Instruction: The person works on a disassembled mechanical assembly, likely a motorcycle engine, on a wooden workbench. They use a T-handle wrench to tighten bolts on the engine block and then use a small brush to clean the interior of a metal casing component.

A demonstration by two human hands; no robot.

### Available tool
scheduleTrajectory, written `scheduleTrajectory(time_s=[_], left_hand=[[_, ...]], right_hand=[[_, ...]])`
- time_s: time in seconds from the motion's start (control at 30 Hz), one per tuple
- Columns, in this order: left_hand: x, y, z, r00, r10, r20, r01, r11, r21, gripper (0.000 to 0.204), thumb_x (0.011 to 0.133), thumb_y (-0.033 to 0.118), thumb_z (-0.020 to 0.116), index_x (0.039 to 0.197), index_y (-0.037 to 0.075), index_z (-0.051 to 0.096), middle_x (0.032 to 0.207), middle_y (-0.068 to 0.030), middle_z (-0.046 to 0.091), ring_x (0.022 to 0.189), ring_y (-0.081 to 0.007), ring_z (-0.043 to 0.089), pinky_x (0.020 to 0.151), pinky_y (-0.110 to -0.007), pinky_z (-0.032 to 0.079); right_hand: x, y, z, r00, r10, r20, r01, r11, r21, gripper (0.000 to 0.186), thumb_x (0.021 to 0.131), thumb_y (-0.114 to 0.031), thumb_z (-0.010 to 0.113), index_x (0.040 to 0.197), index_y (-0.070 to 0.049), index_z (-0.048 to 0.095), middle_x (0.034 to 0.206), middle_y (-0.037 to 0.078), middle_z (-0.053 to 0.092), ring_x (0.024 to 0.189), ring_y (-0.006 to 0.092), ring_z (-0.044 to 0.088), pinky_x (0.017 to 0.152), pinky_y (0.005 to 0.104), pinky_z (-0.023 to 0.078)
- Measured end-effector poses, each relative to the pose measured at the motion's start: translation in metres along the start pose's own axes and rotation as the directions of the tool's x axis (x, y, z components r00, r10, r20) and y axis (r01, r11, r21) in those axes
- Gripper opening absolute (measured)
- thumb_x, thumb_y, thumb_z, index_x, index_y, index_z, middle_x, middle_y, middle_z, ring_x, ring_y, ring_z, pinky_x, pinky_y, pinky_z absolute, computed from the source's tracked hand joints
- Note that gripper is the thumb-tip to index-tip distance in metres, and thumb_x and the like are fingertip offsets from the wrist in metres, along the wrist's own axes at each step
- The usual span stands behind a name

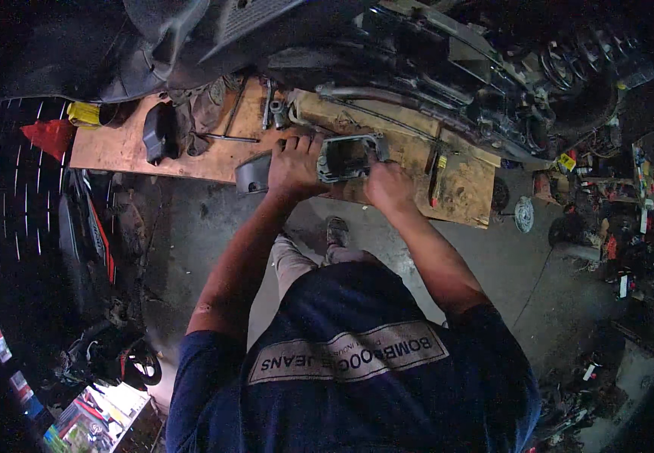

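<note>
A long scooter-type engine cover point(334, 177), with a pale metal rim round a dark hollow, is held at the near edge of the wooden bench. Its dark grey rounded end point(252, 174) sticks out to the left. My left hand point(294, 163) is closed over its middle, fingers across the top and pointing away from me. My right hand point(390, 183) is at the right end, closed against the rim. One finger reaches over into the hollow, and the other fingertips are partly hidden.
The wooden bench point(115, 143) bears a black part point(161, 134), a brownish rag point(184, 121), a T-handle tool point(230, 137) and wrenches point(269, 103). A dark motorcycle point(448, 83) rises just beyond. A screwdriver-like tool point(438, 177) lies right of my hands. Cluttered parts point(606, 226) fill the right side.
</note>
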State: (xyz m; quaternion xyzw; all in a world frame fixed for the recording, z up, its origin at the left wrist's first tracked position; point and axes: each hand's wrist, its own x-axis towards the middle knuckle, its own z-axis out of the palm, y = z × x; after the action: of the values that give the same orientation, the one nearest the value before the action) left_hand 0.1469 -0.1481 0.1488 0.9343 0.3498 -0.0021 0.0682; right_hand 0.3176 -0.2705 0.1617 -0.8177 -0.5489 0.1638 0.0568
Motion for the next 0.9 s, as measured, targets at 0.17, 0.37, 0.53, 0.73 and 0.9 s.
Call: scheduleTrajectory(time_s=[0.17, 0.37, 0.53, 0.73, 0.9], left_hand=[[0.003, -0.002, -0.002, 1.000, 0.007, -0.025, -0.007, 1.000, -0.008, 0.104, 0.057, 0.066, 0.075, 0.137, 0.006, 0.045, 0.119, -0.0126, 0.056, 0.117, -0.0322, 0.049, 0.093, -0.051, 0.039], [0.002, -0.005, 0.010, 0.992, 0.017, -0.126, -0.014, 1.000, 0.025, 0.105, 0.055, 0.068, 0.073, 0.134, 0.005, 0.046, 0.113, -0.0118, 0.056, 0.112, -0.0308, 0.051, 0.089, -0.050, 0.040], [0.001, -0.005, 0.013, 0.994, 0.014, -0.111, -0.016, 1.000, -0.022, 0.099, 0.057, 0.063, 0.074, 0.133, 0.006, 0.047, 0.113, -0.0096, 0.056, 0.113, -0.0293, 0.051, 0.088, -0.049, 0.042], [0.000, -0.005, 0.006, 0.997, -0.013, -0.082, 0.014, 1.000, 0.004, 0.096, 0.057, 0.061, 0.075, 0.132, 0.007, 0.049, 0.114, -0.0086, 0.057, 0.113, -0.0281, 0.051, 0.089, -0.048, 0.043], [0.003, -0.007, 0.009, 0.996, -0.002, -0.086, 0.004, 1.000, 0.021, 0.098, 0.058, 0.063, 0.074, 0.134, 0.007, 0.046, 0.115, -0.0100, 0.057, 0.115, -0.0293, 0.051, 0.093, -0.048, 0.040]], right_hand=[[0.013, 0.007, 0.050, 0.995, 0.090, -0.043, -0.091, 0.996, -0.014, 0.027, 0.077, -0.021, 0.061, 0.097, -0.004, 0.066, 0.081, 0.019, 0.066, 0.080, 0.0346, 0.066, 0.069, 0.0477, 0.054], [0.044, 0.026, 0.031, 0.961, -0.205, 0.188, 0.188, 0.977, 0.103, 0.028, 0.080, -0.020, 0.058, 0.101, -0.004, 0.069, 0.085, 0.020, 0.067, 0.083, 0.0377, 0.066, 0.078, 0.0476, 0.053], [0.017, -0.022, 0.015, 0.981, -0.120, 0.154, 0.101, 0.987, 0.125, 0.037, 0.084, -0.017, 0.053, 0.119, -0.013, 0.066, 0.100, 0.021, 0.068, 0.094, 0.0357, 0.066, 0.089, 0.0460, 0.049], [0.041, -0.008, -0.004, 0.966, -0.156, 0.208, 0.106, 0.967, 0.231, 0.037, 0.077, -0.019, 0.056, 0.112, -0.015, 0.068, 0.097, 0.019, 0.068, 0.089, 0.0373, 0.066, 0.077, 0.0490, 0.053], [0.040, -0.002, 0.006, 0.951, -0.175, 0.255, 0.112, 0.964, 0.242, 0.033, 0.081, -0.022, 0.054, 0.111, -0.015, 0.067, 0.106, 0.018, 0.067, 0.098, 0.0376, 0.064, 0.081, 0.0519, 0.051]])
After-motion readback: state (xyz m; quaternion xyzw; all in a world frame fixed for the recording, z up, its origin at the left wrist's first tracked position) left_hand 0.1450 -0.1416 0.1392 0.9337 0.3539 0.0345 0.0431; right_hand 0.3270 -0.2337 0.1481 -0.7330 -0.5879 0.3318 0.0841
